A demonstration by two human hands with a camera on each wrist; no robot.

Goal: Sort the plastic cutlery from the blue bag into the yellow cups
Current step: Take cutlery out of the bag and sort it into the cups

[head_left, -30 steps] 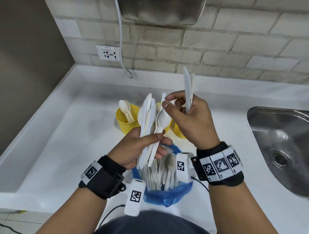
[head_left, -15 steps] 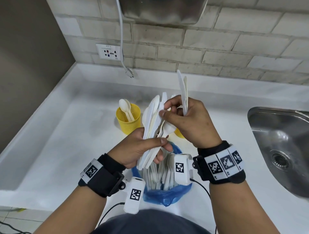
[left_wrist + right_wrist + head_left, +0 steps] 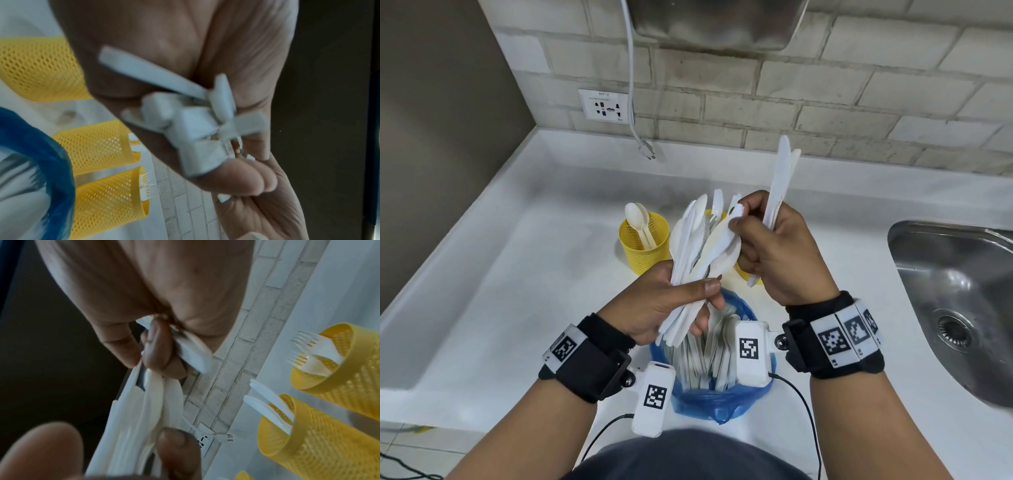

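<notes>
— What did the left hand [image 3: 654, 308] hold?
— A fanned bundle of white cutlery [image 3: 698, 246], gripped above the blue bag [image 3: 722, 401] at the counter's front edge.
— The right hand [image 3: 780, 253]?
— Pinching one piece from the bundle — two knives [image 3: 779, 192] clasped upright — yellow cups [image 3: 643, 243] behind.

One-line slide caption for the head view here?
Left hand grips a cutlery bundle over the blue bag; right hand holds knives.

Both forearms are bare, without sleeves. Each wrist wears a wide black band [image 3: 589, 365] with white square tags that carry black-and-white coded patterns. A white box-shaped camera unit [image 3: 654, 399] with such a coded tag is fixed by a screw to each band, and a thin black cable [image 3: 803, 407] leaves each unit. A dark grey garment [image 3: 688, 459] covers the body.
</notes>
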